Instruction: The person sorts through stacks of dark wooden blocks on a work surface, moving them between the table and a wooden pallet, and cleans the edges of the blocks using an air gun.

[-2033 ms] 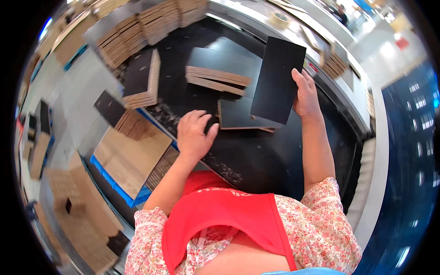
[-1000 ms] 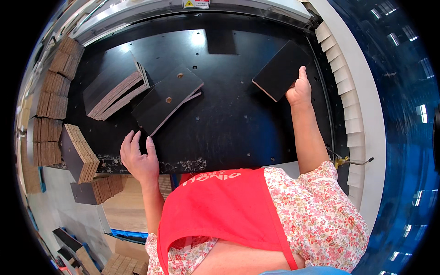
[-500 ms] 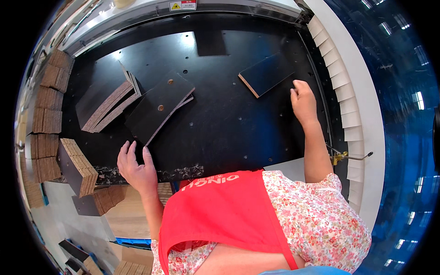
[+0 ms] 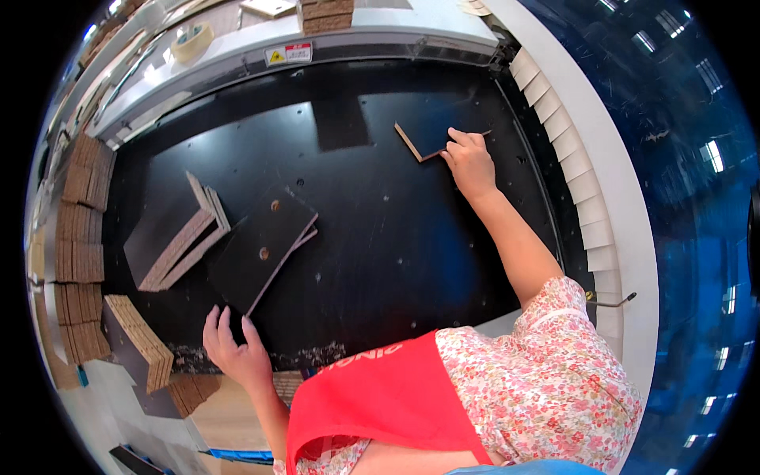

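At the far right of the black work surface (image 4: 372,237), a dark-faced particleboard panel (image 4: 434,127) lies under the fingers of my right hand (image 4: 472,165). The thumb and fingers close over its near edge, and the hand hides part of it. My left hand (image 4: 240,352) is open with fingers spread, at the near corner of another dark panel (image 4: 273,233) that has two round holes. The thumb tip is at that corner; whether it touches cannot be made out. A further thin piece shows beneath the holed panel. Left of it lie stacked dark panels (image 4: 170,237) with bare chipboard edges.
Stacks of particleboard pieces (image 4: 79,244) line the left edge. A leaning stack (image 4: 142,340) stands at the near left corner. Along the back runs a pale machine beam (image 4: 364,47) bearing a tape roll (image 4: 192,42). White pleated flaps (image 4: 582,186) border the right side.
My right hand has moved forward and left onto the right panel, which now lies farther from me. My left hand stays by the holed panel. The view has tilted, showing more of the back.
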Demonstrator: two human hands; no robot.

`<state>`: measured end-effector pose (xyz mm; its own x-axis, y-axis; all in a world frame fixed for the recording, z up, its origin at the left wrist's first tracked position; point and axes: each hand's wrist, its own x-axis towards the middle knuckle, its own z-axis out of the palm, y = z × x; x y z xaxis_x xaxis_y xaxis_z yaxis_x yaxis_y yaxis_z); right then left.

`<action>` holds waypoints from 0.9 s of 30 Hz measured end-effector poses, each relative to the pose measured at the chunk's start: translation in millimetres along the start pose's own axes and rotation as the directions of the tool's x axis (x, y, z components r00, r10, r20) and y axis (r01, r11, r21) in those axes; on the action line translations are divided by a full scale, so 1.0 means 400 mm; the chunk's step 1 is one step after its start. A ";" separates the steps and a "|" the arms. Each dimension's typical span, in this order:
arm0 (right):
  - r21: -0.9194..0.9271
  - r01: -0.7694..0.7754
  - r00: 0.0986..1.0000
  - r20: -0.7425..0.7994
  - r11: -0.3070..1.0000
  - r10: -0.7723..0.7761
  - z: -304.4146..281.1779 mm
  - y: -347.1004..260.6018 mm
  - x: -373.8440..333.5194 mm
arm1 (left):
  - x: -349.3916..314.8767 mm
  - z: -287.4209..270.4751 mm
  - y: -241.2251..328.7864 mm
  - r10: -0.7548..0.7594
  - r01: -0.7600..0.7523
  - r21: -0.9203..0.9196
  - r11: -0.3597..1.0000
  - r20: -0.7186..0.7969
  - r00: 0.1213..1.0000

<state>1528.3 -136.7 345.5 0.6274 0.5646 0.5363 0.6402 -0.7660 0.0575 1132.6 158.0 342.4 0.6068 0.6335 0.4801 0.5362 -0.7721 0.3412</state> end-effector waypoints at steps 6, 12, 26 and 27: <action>-0.086 -0.124 0.992 -0.021 0.989 0.122 0.150 0.192 0.177 | 0.002 0.003 0.004 -0.036 0.035 0.019 0.999 0.047 0.998; -0.076 -0.487 0.871 0.022 0.870 0.490 0.305 0.409 0.335 | 0.001 -0.002 0.002 -0.061 0.060 0.014 0.998 0.089 0.994; -0.036 -0.693 0.721 -0.014 0.720 0.693 0.261 0.377 0.332 | 0.003 -0.002 0.014 -0.139 0.137 0.023 0.990 0.088 0.986; -0.067 -0.715 0.693 0.064 0.696 0.718 0.241 0.337 0.335 | 0.003 -0.001 0.012 -0.136 0.134 0.028 0.991 0.084 0.987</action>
<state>1741.2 -134.7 344.1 0.9230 -0.1386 0.3589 -0.0324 -0.9575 -0.2865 1135.6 155.1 345.0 0.5753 0.7349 0.3591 0.6289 -0.6782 0.3802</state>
